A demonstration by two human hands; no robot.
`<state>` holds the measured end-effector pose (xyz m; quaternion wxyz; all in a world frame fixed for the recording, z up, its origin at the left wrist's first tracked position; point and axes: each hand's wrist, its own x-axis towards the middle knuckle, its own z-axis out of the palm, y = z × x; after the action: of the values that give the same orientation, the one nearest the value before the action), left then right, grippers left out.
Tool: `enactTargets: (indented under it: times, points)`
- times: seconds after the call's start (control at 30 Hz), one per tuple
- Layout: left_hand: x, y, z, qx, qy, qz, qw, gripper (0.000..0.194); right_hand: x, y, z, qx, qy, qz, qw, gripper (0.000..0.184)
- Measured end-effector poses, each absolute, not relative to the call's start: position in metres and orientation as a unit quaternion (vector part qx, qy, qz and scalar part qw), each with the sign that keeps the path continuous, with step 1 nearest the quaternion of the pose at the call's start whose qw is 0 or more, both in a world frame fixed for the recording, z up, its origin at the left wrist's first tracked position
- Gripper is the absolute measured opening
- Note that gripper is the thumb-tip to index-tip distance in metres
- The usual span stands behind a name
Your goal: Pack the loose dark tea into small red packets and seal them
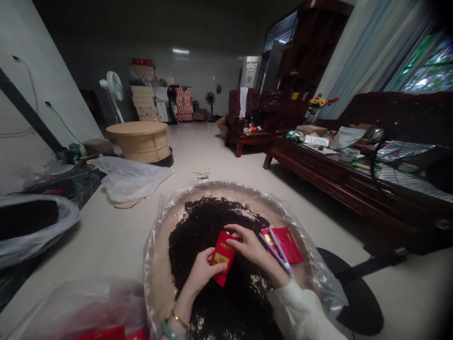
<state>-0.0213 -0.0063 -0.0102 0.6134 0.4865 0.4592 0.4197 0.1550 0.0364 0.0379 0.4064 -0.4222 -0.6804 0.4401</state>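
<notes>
Head view: left hand grips a red packet above dark loose material; right hand pinches its far end, apparently working it; the next move calls for steadiness.

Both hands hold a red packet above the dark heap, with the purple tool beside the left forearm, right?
No, wrong side: the head view shows the purple tool beside the right forearm. The left hand and right hand do hold a red packet above the dark heap.
</notes>
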Motion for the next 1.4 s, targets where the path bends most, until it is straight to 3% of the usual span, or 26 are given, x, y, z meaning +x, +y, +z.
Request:
enactTargets:
  times: [0.23, 0.33, 0.4, 0.5, 0.6, 0.7, 0.9, 1.03, 1.2, 1.4]
  points:
    - [-0.011, -0.013, -0.004, 0.421, 0.414, 0.405, 0.698, 0.049, 0.152, 0.029, 0.042, -0.407, -0.742, 0.418, 0.332, 0.028]
    - [-0.009, -0.013, -0.006, 0.453, 0.430, 0.410, 0.665, 0.050, 0.152, 0.028, 0.038, -0.406, -0.760, 0.391, 0.324, 0.029]
    - [-0.007, -0.013, -0.010, 0.503, 0.481, 0.425, 0.579, 0.055, 0.150, 0.026, 0.033, -0.420, -0.776, 0.337, 0.330, 0.029]
    - [-0.003, -0.014, -0.020, 0.572, 0.570, 0.466, 0.362, 0.063, 0.141, 0.019, 0.024, -0.470, -0.783, 0.226, 0.339, 0.032]
    - [-0.003, -0.016, -0.031, 0.617, 0.587, 0.492, 0.178, 0.048, 0.130, 0.008, 0.015, -0.494, -0.779, 0.185, 0.337, 0.036]
    - [-0.009, -0.018, -0.040, 0.657, 0.569, 0.486, 0.093, 0.042, 0.125, -0.003, 0.009, -0.477, -0.776, 0.216, 0.351, 0.040]
    - [-0.016, -0.020, -0.044, 0.691, 0.549, 0.465, 0.068, 0.044, 0.145, 0.004, -0.004, -0.464, -0.688, 0.316, 0.460, 0.029]
    - [-0.015, -0.019, -0.044, 0.674, 0.562, 0.475, 0.056, 0.046, 0.168, 0.040, -0.037, -0.539, -0.585, 0.329, 0.509, 0.042]
    - [-0.017, -0.019, -0.037, 0.707, 0.531, 0.465, 0.045, 0.061, 0.171, 0.084, -0.086, -0.690, -0.544, 0.308, 0.365, 0.073]
    - [-0.020, -0.021, -0.034, 0.740, 0.516, 0.430, 0.025, 0.036, 0.133, 0.084, -0.076, -0.643, -0.640, 0.281, 0.314, 0.061]
